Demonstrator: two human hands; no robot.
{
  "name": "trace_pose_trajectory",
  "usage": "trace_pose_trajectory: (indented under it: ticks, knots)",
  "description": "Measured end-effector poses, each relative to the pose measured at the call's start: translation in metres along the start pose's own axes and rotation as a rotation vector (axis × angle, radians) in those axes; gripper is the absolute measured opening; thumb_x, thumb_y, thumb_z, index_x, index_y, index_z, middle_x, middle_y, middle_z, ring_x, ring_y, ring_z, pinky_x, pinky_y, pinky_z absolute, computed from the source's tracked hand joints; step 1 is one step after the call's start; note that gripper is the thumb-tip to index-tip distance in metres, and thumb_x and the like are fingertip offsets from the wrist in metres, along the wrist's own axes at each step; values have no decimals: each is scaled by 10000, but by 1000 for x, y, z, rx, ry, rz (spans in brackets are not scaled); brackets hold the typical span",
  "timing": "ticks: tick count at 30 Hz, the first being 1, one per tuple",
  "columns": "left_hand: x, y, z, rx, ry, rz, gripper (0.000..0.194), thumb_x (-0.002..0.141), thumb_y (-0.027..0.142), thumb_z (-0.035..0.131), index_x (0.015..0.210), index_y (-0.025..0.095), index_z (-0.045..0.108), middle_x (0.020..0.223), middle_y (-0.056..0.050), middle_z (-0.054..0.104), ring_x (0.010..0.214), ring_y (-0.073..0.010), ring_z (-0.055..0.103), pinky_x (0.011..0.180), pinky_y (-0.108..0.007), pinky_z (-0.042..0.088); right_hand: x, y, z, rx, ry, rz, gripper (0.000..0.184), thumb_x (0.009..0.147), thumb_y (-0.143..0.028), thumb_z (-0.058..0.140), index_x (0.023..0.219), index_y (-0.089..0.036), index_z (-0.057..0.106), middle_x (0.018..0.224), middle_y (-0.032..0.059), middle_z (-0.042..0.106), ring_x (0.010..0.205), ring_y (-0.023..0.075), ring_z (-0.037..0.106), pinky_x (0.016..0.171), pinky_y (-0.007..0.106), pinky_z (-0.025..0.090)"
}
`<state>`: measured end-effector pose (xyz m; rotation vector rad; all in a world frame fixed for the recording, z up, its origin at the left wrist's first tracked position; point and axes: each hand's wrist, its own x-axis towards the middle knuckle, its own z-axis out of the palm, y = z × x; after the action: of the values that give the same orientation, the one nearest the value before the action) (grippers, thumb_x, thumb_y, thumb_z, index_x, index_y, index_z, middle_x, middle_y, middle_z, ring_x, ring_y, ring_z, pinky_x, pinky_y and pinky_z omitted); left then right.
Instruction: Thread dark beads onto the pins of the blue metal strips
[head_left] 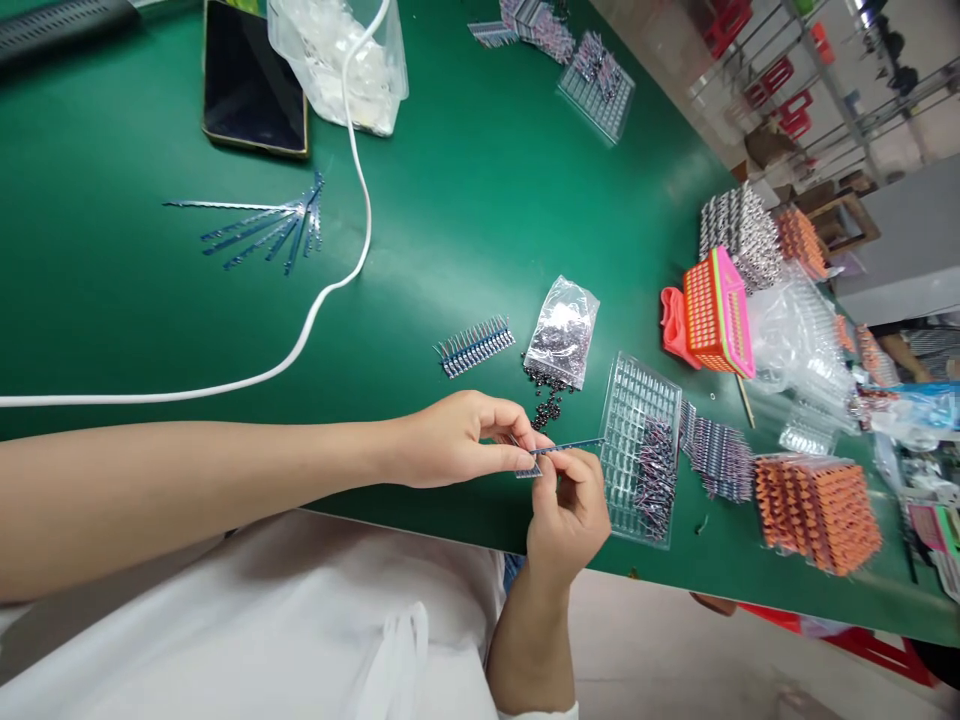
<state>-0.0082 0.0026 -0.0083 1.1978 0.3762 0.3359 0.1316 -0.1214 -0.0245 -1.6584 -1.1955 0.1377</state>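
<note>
My left hand [471, 438] is closed, its thumb and fingertips pinching a narrow blue strip [574, 444] that looks like a row of small circuit boards. On the strip's underside, my right hand [570, 515] grips it too, thumb against curled fingers. The fingertips of both hands meet and hide part of the strip. Just beyond them, small dark components [549, 408] spill from a clear plastic bag [564, 325]. A blue board strip with wire legs [476, 346] lies above my left hand. Right of my right hand is a clear gridded tray [624, 430] holding many small leaded parts [655, 482].
A white cable [315, 315] curves across the green table [435, 220]. Several bare blue strips [270, 225] fan out near a phone [255, 85] and a plastic tub [394, 75]. Stacked orange parts [817, 512] and a basket [705, 315] stand at right.
</note>
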Motion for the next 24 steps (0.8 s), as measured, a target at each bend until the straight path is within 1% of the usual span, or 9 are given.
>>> trace_pose_trajectory:
  ticks: [3, 7, 12, 17, 24]
  knots:
    - [0, -1, 1, -70, 15, -14, 122, 850, 264, 712, 867, 162, 647, 1102, -74, 762, 1178, -223, 668, 1067, -389, 486, -2, 2, 3, -64, 57, -77, 84, 881, -135, 665, 921, -208, 673, 852, 21, 632, 786, 140, 628, 675, 291, 535]
    - [1, -2, 2, -154, -5, -20, 89, 848, 222, 718, 855, 165, 651, 1059, -60, 769, 1217, -218, 645, 1069, -375, 484, -5, 4, 4, -124, 103, -120, 103, 881, -132, 676, 950, -209, 674, 856, 24, 631, 772, 136, 632, 649, 285, 545]
    - [1, -3, 2, -224, -12, -43, 87, 836, 200, 731, 856, 161, 656, 1053, -61, 766, 1117, -192, 687, 1023, -356, 511, -7, 6, 3, -137, 124, -126, 88, 878, -145, 690, 935, -205, 660, 838, 21, 628, 758, 135, 630, 620, 274, 539]
    - [2, -5, 1, -210, -34, -45, 84, 844, 207, 728, 879, 161, 666, 1082, -67, 756, 1112, -184, 679, 1027, -360, 508, -8, 6, 2, -172, 120, -145, 82, 881, -154, 690, 936, -201, 650, 842, 22, 634, 753, 135, 637, 617, 271, 540]
    - [1, -4, 0, -161, -39, -32, 81, 858, 222, 713, 887, 170, 658, 1111, -60, 752, 1100, -185, 684, 1034, -388, 510, -7, 5, 3, -117, 125, -147, 142, 850, -96, 706, 941, -196, 667, 824, 15, 640, 749, 130, 627, 626, 257, 524]
